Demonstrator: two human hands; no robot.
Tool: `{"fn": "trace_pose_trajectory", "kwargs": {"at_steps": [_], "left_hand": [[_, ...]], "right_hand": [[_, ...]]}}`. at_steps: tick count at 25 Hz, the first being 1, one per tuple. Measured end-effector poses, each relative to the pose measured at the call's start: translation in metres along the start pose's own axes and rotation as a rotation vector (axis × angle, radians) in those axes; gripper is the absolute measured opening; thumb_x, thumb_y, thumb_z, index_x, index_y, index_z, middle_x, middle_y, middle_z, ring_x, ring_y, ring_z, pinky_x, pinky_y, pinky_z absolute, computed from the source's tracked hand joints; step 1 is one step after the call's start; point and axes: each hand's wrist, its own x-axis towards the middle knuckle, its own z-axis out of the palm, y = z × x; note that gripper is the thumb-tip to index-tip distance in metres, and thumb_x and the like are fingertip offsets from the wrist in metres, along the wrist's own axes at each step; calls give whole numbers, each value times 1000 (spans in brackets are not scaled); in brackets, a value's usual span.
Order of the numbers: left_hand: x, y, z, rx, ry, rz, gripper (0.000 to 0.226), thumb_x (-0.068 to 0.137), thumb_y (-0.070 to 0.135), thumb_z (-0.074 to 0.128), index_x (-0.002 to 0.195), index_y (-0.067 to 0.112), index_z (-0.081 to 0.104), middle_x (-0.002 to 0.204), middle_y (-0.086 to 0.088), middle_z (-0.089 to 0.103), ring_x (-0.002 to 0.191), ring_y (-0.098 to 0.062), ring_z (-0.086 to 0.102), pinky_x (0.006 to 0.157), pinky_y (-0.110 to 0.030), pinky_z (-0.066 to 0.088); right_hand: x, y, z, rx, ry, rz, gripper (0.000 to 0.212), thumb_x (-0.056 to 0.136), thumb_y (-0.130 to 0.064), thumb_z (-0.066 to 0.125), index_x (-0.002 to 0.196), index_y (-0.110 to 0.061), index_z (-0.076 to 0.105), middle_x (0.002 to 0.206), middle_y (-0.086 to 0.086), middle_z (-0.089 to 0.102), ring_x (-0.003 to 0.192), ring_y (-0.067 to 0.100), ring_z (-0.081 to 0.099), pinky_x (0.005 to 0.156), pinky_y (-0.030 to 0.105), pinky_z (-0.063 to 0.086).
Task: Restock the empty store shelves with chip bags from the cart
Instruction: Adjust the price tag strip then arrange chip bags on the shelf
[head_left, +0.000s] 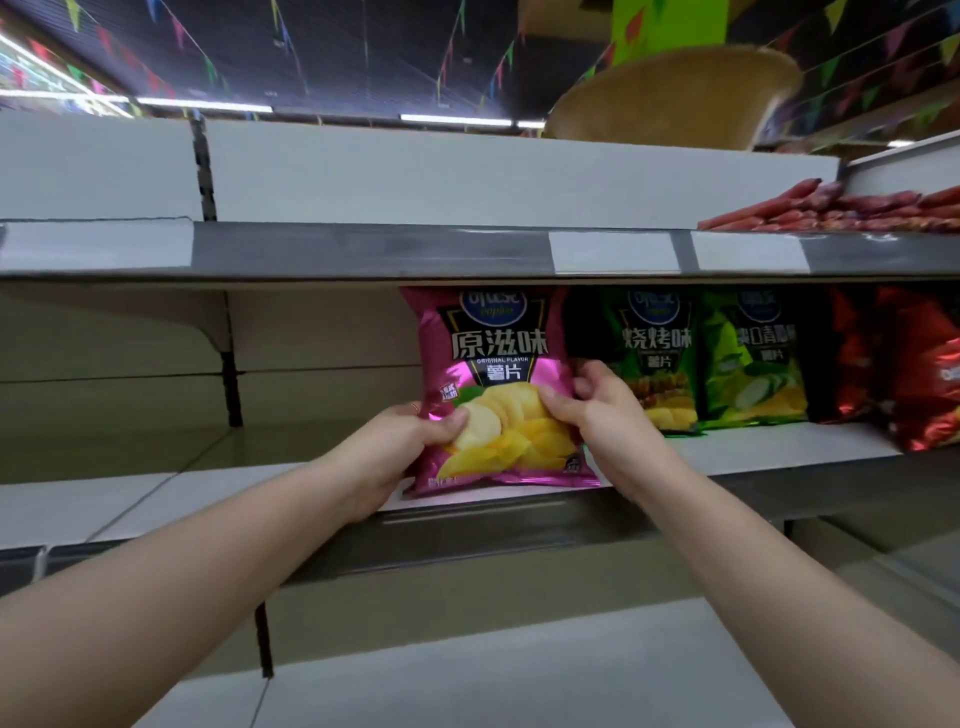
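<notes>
At the centre of the frame, a pink chip bag (493, 384) stands upright on the front part of the middle shelf (779, 447). Its long axis runs up and down, the printed face is turned toward the camera, its top edge is hidden behind the lip of the upper shelf (363, 252), and its bottom seam sits near the shelf's front edge. The left hand (410, 441) grasps the bag's lower left side, thumb across the pictured chips. The right hand (587, 410) pinches the right edge at mid-height, fingers curled round the foil.

The bag reads "原滋味", then "ORIGINAL FLAVOR" in small letters, then "薯片"; the round blue logo above is too blurred to read.

Just right of it stands a dark green bag (654, 358) marked "烧烤味" and "薯片", touching or nearly touching the pink one; I cannot tell which. Next comes a light green bag (753, 364) showing cucumber slices, its characters only partly legible. Red bags (904, 374) fill the right edge of the frame.

In the upper right, red sausage packs (831, 210) lie on the upper shelf, with blank white price labels (615, 253) on its lip, and a woven basket (675, 98) sits above.
</notes>
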Motion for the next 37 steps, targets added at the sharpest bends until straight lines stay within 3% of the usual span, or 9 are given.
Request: {"fn": "trace_pose_trajectory", "kwargs": {"at_steps": [4,7,12,15,17,20,23,31,37], "left_hand": [[17,-7,-2,47,-18,-21,23,89,15,60,110,5,60,110,-12,69,106,-26,64,99,-36,47],[20,-10,2,67,-31,-38,26,91,16,58,115,6,57,115,-13,67,111,-27,62,104,-39,43],[13,-5,12,93,21,-49,30,92,13,56,120,2,56,117,-13,66,113,-26,60,104,-38,42],[-2,-1,20,109,214,41,42,87,12,63,126,4,51,109,-6,66,101,-18,62,86,-24,47],[-19,-5,23,149,409,152,55,83,14,68,132,6,45,115,-5,61,105,-17,60,85,-20,42],[-56,-14,33,170,614,306,43,83,8,67,122,12,48,116,-3,54,109,-15,53,80,-12,40],[-99,-23,32,182,730,357,31,84,4,64,109,18,50,108,2,54,101,-13,53,84,-17,42],[-237,-33,-48,263,1095,318,29,85,-3,58,86,26,54,88,8,55,80,-7,52,78,-16,44],[-352,-38,-143,290,1331,248,21,87,3,57,91,24,55,87,7,55,82,-8,52,66,-19,40]], "right_hand": [[7,14,-3,-36,-13,-11,35,87,-14,63,115,-8,43,119,16,55,109,30,57,93,49,49],[10,17,-7,-113,-42,-35,30,89,-18,61,111,-11,41,104,2,56,105,26,58,92,47,50],[7,13,-8,-273,-71,-60,39,90,-27,59,118,-6,42,114,12,57,106,30,57,93,48,47],[-6,4,-11,-441,-28,-161,54,92,-25,56,138,-7,33,135,11,48,125,27,45,105,29,34],[-25,-4,-12,-451,41,-357,55,92,-16,54,140,-4,31,141,11,38,129,16,36,101,13,24],[-55,-11,1,-276,51,-612,39,85,-8,52,123,-2,47,125,8,42,110,1,37,94,7,28],[-82,-13,35,-121,-64,-664,31,79,-8,51,109,-4,54,111,0,44,100,-2,38,89,4,31],[-165,-50,163,292,-468,-443,28,88,-3,53,87,-31,51,101,-1,57,94,6,53,80,8,40],[-236,-84,291,507,-695,-333,23,90,-5,50,79,-25,57,87,3,60,80,11,56,69,14,45]]}}
